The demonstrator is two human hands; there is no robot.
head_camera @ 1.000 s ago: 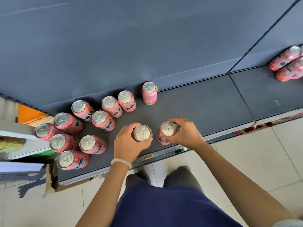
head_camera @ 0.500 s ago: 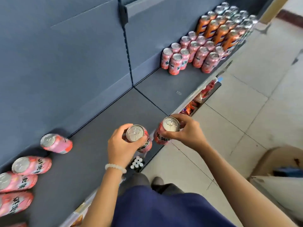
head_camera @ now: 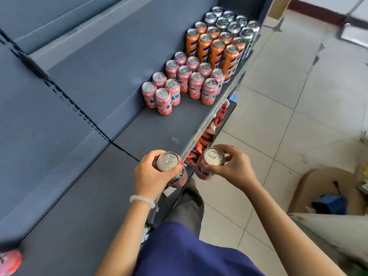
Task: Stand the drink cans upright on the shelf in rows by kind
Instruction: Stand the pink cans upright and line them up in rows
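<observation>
Left hand (head_camera: 151, 176), right hand (head_camera: 231, 168); both curled, gripping

The left hand (head_camera: 150, 174) is gripping a pink can (head_camera: 172, 169) over the dark grey shelf (head_camera: 83, 196), while the right hand (head_camera: 231, 166) is holding a second pink can (head_camera: 209, 163) just past the shelf's front edge. Farther along, upright pink cans (head_camera: 183, 80), orange cans (head_camera: 213, 46) and silver cans (head_camera: 231, 20) are standing in rows.
</observation>
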